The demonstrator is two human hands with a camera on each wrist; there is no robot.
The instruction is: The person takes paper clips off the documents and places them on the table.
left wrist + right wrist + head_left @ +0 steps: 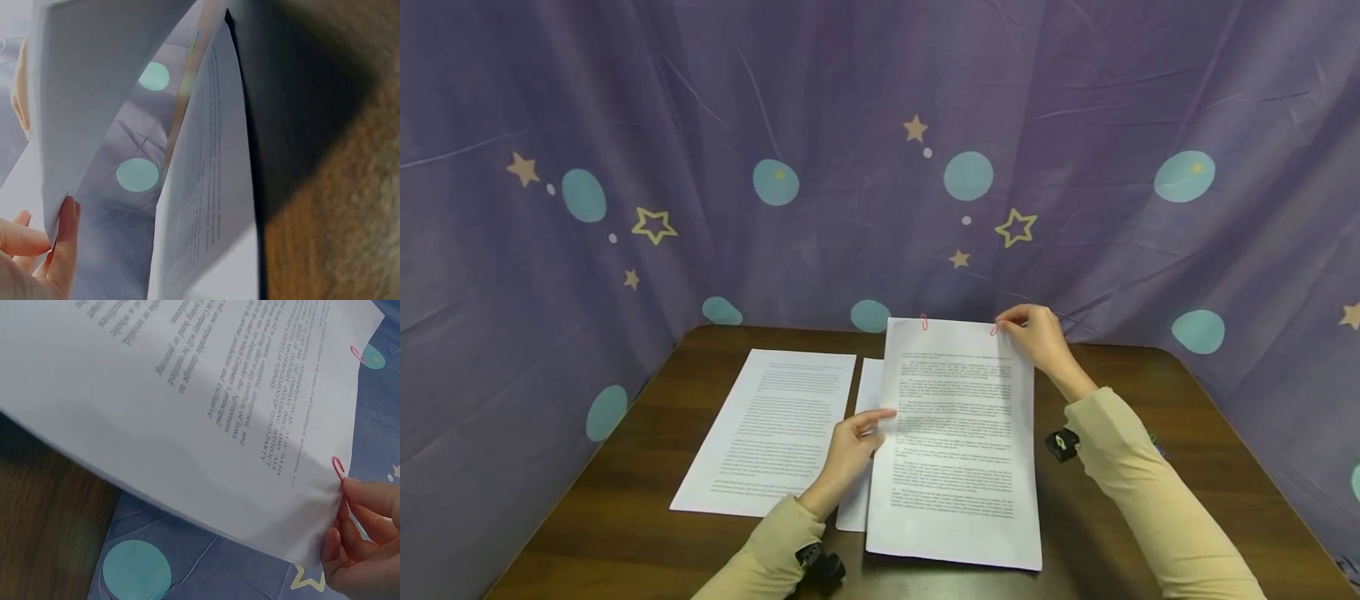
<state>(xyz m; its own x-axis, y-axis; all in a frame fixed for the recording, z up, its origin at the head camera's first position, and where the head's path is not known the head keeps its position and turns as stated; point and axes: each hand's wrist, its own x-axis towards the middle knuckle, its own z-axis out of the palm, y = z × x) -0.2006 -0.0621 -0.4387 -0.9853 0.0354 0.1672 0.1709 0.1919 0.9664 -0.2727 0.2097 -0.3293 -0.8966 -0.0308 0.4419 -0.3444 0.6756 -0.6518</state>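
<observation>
A sheaf of printed paper (958, 450) is held up off the table, tilted, its lower edge toward me. Two pink paper clips sit on its top edge: the left paper clip (924, 322) and the right paper clip (995, 330). My left hand (850, 450) pinches the sheaf's left edge between thumb and fingers, as the left wrist view also shows. At the top right corner my right hand (1037, 335) pinches the right clip's end; the right wrist view shows the clip (338, 466) partly over the edge.
A printed sheet (775, 433) lies on the brown table (625, 533) at the left. Another white sheet (854, 508) is partly hidden behind the raised sheaf. Small coloured things (1156, 443) show partly behind the right sleeve. A patterned purple curtain (850, 108) stands behind.
</observation>
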